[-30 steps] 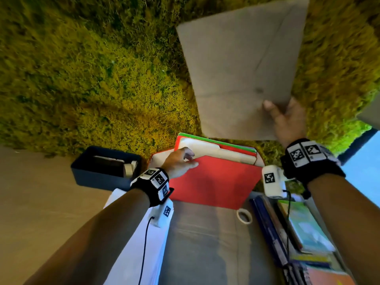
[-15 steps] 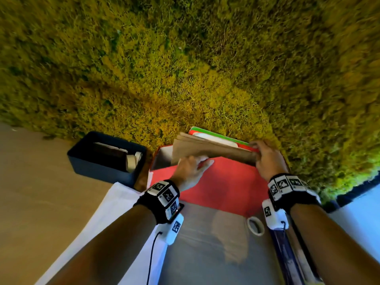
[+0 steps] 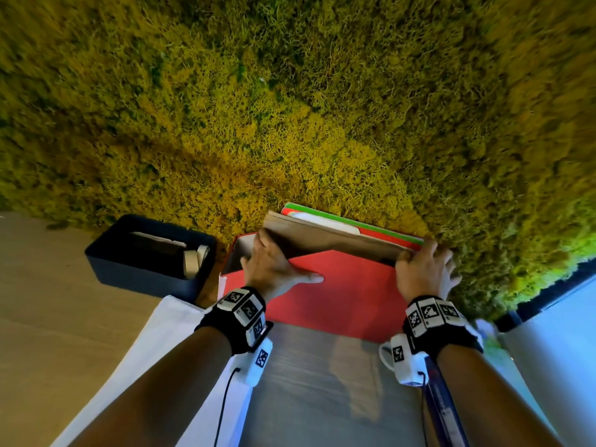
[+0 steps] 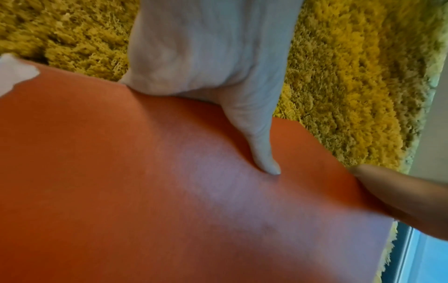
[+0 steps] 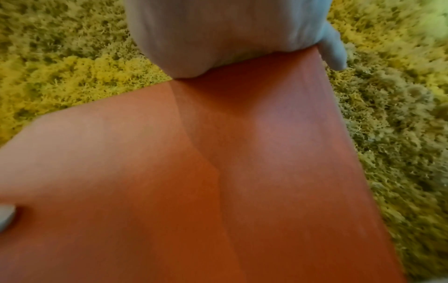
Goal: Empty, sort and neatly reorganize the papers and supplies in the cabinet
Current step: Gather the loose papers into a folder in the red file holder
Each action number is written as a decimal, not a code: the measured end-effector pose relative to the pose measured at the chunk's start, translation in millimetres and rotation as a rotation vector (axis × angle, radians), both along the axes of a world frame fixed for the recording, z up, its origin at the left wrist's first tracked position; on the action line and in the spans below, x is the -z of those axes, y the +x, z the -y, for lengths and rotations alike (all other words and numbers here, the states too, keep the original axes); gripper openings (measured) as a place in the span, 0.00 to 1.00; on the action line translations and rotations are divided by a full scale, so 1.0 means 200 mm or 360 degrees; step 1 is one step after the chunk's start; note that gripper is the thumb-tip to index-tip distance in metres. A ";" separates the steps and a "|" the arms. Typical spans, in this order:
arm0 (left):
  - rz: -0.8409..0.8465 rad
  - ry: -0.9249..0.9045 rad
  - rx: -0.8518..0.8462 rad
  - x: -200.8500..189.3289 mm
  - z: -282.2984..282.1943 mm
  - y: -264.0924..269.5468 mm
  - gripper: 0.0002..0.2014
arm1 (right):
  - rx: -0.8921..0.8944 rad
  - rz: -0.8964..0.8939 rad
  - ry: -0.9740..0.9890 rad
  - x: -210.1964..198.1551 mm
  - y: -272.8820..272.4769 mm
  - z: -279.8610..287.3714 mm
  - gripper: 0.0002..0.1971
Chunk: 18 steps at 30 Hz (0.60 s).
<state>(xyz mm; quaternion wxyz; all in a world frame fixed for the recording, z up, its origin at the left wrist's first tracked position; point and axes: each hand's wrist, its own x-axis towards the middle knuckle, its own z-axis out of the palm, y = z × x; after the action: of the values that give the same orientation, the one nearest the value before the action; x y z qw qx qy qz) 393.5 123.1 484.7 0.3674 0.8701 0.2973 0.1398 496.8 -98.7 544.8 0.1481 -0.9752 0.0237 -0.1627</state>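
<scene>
Both hands, left (image 3: pixel 274 269) and right (image 3: pixel 422 272), pinched the light, floppy envelope's (image 3: pixel 322 241) ends, sliding it inside the red box (image 3: pixel 351 295).

Both forearms reaching toward 12 o'clock, banded at the wrists. Left hand (image 3: pixel 272 269) at 11 o'clock, thumb (image 4: pixel 263 153) stretched flat toward 3 o'clock. Right hand (image 3: pixel 422 272) at 1 o'clock, fingers curled over an edge.

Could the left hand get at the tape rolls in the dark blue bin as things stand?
Probably yes. The dark blue bin stands open-topped just beside the left hand, tape rolls uncovered, but that hand first has to let go of the red file box.
</scene>
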 end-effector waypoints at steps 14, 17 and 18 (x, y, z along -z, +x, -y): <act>0.0110 -0.0010 0.0211 0.06 -0.06 0.00 0.69 | -0.0164 -0.0169 -0.0070 -0.01 0.03 0.03 0.29; 0.0195 -0.0100 0.0228 0.03 -0.12 -0.03 0.59 | -0.0232 -0.0034 0.0080 -0.03 -0.01 0.06 0.28; 0.0209 -0.0062 0.0241 0.03 -0.13 -0.05 0.57 | -0.0244 0.0025 0.0120 -0.03 -0.04 0.07 0.26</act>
<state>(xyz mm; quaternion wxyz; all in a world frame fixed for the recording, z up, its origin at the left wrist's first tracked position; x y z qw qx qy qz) 383.1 150.0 479.5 0.4124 0.8718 0.2086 0.1626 488.2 -112.2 551.3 0.1970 -0.9666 -0.0460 -0.1575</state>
